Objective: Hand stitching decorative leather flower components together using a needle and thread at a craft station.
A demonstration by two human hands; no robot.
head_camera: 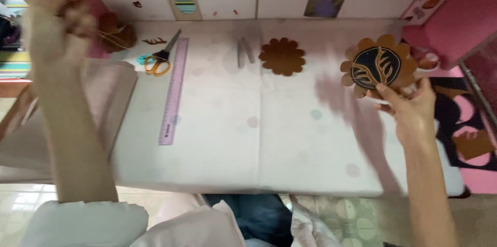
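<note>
My right hand (410, 108) holds a brown scalloped paper flower with a dark round centre bearing a tan branch pattern (378, 66), gripped at its lower edge over the right side of the table. My left hand (54, 11) is raised at the far left, blurred, with its fingers closed near a brown bundle with thin strands (116, 32); whether it grips anything cannot be told. A second plain brown scalloped flower (282, 56) lies flat on the table's far middle.
A white table cover with faint dots (233, 143) spans the view. Orange-handled scissors (160, 58) and a long purple ruler (174, 91) lie at the left. A grey clip-like piece (244, 51) lies beside the flower. Pink shelves and brown cutouts (473, 143) stand at right.
</note>
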